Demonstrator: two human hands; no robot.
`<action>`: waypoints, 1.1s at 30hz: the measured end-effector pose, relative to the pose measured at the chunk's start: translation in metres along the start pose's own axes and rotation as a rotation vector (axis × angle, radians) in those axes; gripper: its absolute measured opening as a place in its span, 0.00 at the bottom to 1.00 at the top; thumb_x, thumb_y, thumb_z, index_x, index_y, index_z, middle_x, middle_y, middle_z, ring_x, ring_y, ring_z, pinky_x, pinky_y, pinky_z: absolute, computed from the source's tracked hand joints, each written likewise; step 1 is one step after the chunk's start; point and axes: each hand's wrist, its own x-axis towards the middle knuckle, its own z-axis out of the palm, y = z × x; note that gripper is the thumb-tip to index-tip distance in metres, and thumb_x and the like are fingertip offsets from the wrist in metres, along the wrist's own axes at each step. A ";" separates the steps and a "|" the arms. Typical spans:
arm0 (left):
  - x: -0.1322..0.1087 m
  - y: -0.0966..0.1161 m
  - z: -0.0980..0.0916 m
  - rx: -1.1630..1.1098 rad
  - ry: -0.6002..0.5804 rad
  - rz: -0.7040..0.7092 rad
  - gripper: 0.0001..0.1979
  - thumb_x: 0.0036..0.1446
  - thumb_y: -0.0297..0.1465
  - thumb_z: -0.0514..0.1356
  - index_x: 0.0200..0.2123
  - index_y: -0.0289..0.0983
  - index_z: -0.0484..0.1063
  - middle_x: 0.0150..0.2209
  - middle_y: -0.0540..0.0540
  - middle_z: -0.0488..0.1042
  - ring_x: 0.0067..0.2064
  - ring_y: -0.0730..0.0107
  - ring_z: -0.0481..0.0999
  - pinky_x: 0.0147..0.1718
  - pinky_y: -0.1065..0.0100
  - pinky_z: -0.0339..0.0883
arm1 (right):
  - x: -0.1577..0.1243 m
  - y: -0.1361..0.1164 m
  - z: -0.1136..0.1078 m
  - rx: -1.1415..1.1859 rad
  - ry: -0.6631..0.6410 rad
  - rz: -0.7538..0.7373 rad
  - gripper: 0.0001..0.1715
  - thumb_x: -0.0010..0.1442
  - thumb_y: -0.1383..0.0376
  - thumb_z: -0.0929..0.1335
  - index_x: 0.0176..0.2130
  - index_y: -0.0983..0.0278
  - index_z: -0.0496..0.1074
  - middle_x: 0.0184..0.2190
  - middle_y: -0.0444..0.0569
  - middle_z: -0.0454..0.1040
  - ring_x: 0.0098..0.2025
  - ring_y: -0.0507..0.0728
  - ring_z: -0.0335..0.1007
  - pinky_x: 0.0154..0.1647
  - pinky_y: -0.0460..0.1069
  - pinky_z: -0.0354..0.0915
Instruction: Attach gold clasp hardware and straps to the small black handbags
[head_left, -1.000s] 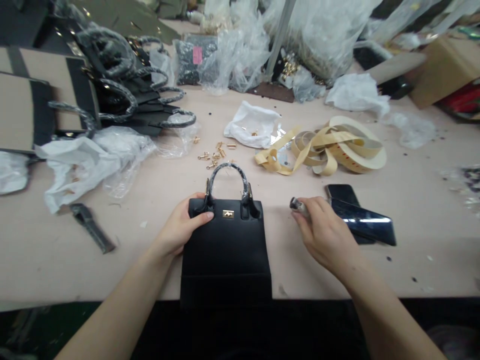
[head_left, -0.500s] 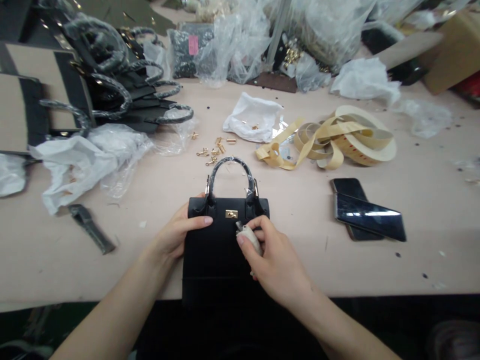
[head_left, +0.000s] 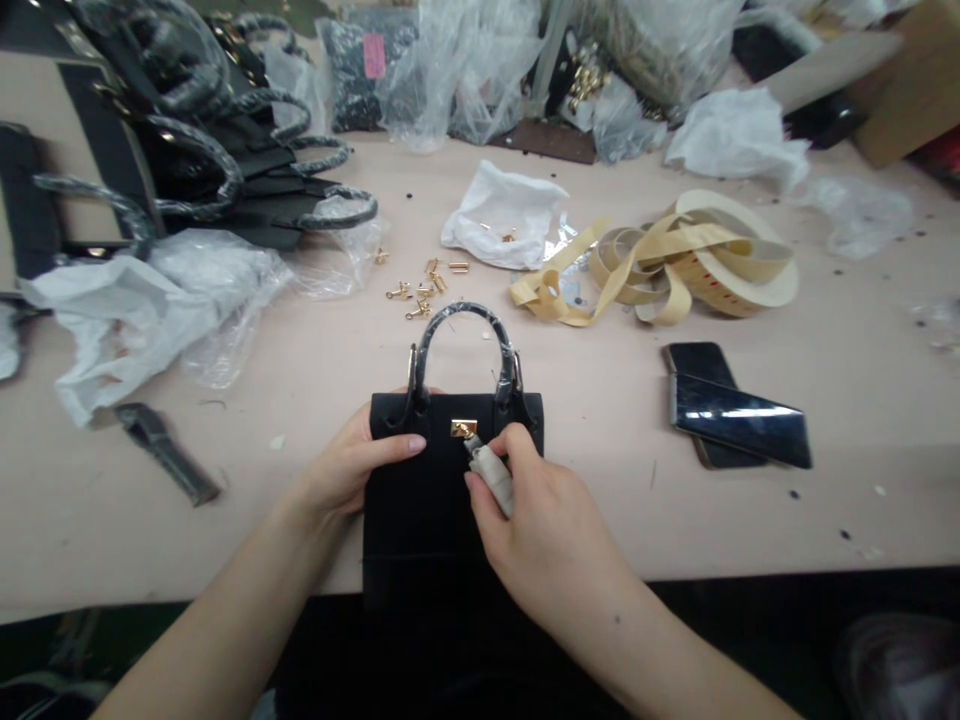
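A small black handbag (head_left: 420, 500) lies at the table's front edge, its plastic-wrapped handle (head_left: 466, 308) pointing away from me. My left hand (head_left: 360, 462) grips the bag's left side, thumb on the front and fingers behind. Near the bag's top centre sits a gold clasp (head_left: 463, 428). My right hand (head_left: 544, 510) is closed round a small tool with a pale wrapped grip (head_left: 491, 475); its dark metal tip is at the clasp's lower right edge. I cannot make out the tool's exact kind. Several gold fittings (head_left: 424, 288) lie beyond the handle.
Black bags with wrapped handles (head_left: 217, 170) are piled at the left behind crumpled plastic (head_left: 150, 310). A dark strap-like piece (head_left: 166, 452) lies left. Beige tape (head_left: 697, 255) lies back right, with two phones (head_left: 739, 420) nearer. A white pouch (head_left: 504, 215) holds small fittings.
My right hand has brought the tool's tip up and left to the gold clasp. The left hand keeps its hold on the handbag. The view has shifted slightly.
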 end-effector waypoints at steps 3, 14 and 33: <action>0.000 0.000 0.000 0.016 -0.006 0.012 0.29 0.49 0.30 0.75 0.55 0.38 0.77 0.48 0.40 0.85 0.47 0.49 0.86 0.47 0.56 0.81 | 0.001 -0.003 -0.003 -0.039 -0.028 -0.001 0.06 0.67 0.65 0.65 0.42 0.59 0.61 0.27 0.47 0.77 0.25 0.60 0.75 0.25 0.49 0.55; -0.001 -0.002 -0.002 0.017 -0.037 0.049 0.27 0.51 0.29 0.75 0.55 0.39 0.77 0.48 0.42 0.85 0.46 0.54 0.85 0.46 0.61 0.80 | 0.012 -0.011 -0.029 -0.064 -0.154 0.019 0.06 0.66 0.65 0.69 0.39 0.59 0.66 0.29 0.48 0.79 0.27 0.60 0.76 0.26 0.50 0.55; 0.000 -0.004 -0.005 0.067 -0.151 0.079 0.26 0.55 0.28 0.73 0.57 0.36 0.75 0.46 0.42 0.84 0.44 0.61 0.85 0.45 0.66 0.80 | 0.044 -0.012 -0.072 -0.122 -0.470 0.010 0.06 0.63 0.60 0.70 0.38 0.61 0.75 0.34 0.48 0.80 0.29 0.54 0.70 0.29 0.48 0.57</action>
